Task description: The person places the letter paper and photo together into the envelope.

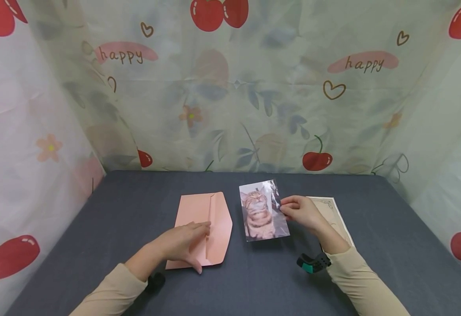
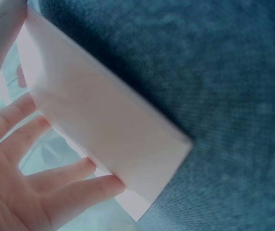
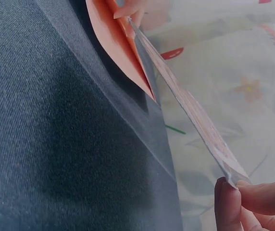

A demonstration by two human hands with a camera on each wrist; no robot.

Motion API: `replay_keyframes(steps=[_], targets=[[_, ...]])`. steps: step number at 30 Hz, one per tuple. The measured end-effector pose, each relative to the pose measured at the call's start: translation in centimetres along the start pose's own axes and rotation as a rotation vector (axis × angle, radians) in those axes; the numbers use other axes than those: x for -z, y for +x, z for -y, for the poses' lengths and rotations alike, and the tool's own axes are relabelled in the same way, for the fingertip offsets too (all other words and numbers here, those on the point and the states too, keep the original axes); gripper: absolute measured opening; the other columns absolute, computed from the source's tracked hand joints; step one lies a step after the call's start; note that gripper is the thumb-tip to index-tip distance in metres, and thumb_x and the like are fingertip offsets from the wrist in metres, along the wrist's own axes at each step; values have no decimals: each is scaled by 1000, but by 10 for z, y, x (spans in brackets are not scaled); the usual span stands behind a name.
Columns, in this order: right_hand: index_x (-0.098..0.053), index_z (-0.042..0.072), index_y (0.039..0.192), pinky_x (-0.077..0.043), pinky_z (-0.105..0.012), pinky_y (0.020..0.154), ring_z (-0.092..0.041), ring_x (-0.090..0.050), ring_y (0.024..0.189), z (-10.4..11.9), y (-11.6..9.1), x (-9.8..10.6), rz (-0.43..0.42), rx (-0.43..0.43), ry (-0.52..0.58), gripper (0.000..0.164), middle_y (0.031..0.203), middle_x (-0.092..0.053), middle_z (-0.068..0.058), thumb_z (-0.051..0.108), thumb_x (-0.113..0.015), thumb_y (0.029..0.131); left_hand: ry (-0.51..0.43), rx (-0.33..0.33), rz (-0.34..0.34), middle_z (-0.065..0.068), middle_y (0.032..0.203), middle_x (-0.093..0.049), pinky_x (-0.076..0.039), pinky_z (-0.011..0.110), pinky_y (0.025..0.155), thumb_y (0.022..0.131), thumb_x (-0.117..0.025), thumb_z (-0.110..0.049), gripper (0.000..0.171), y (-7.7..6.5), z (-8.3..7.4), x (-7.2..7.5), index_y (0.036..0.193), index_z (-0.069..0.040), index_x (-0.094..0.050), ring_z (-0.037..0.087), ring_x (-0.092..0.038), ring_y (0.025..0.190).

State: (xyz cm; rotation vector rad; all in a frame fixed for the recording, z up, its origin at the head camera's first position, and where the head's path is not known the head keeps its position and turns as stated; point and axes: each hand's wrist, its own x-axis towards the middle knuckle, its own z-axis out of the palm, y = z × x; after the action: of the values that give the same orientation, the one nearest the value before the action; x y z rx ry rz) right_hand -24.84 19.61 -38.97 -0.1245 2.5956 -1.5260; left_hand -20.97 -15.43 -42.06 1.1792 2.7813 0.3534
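Note:
In the head view, a pink envelope (image 1: 192,206) lies left of the middle of the table, its flap opened out to the right. My left hand (image 1: 179,241) holds it from the near left, thumb at the near edge and fingers at the opening by the flap. The left wrist view shows the fingers (image 2: 104,187) spread along the envelope's edge. My right hand (image 1: 303,213) pinches a glossy photo card of a cat (image 1: 259,213) by its right edge, raised and tilted above the table. The right wrist view shows the card (image 3: 190,115) nearly edge-on.
A cream sheet with an ornate corner border (image 1: 326,208) lies partly hidden under my right forearm. A black and teal strap (image 1: 313,263) sits at the right wrist. The dark table (image 1: 254,285) meets a printed curtain (image 1: 234,127) at its far edge.

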Motion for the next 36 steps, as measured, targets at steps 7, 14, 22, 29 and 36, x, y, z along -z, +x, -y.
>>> replay_keyframes(steps=[7,14,22,29,36], targets=[[-55,-13,113,-56,-23,66,-6,-58,71,1,1,-7,14,15,29,29,97,-66,-22,4,-58,90,-27,30,23,10,147,-41,-42,46,103,58,-80,-57,96,0,-1,0,134,-9,-46,31,-45,131],[-55,-13,113,-56,-23,66,-6,-59,71,1,4,-14,22,3,44,29,95,-67,-20,4,-59,89,-21,24,21,11,146,-42,-41,46,104,58,-79,-58,93,0,-2,1,131,-9,-48,30,-46,131],[-56,-14,111,-57,-26,67,-6,-59,71,-1,6,-21,33,19,50,27,95,-67,-22,2,-58,89,4,3,7,12,144,-44,-41,46,104,58,-79,-58,92,0,-1,1,129,-7,-49,30,-48,129],[-56,-13,110,-57,-26,67,-7,-59,71,-1,8,-27,34,3,68,27,94,-67,-20,2,-59,88,12,6,10,11,144,-44,-43,46,102,58,-79,-58,91,0,-1,1,128,-8,-50,32,-48,128],[-56,-14,110,-57,-26,67,-7,-59,71,0,9,-31,45,16,65,27,94,-66,-21,1,-58,89,2,7,15,13,144,-43,-43,47,101,58,-79,-57,93,0,-1,2,130,-6,-49,33,-48,128]])
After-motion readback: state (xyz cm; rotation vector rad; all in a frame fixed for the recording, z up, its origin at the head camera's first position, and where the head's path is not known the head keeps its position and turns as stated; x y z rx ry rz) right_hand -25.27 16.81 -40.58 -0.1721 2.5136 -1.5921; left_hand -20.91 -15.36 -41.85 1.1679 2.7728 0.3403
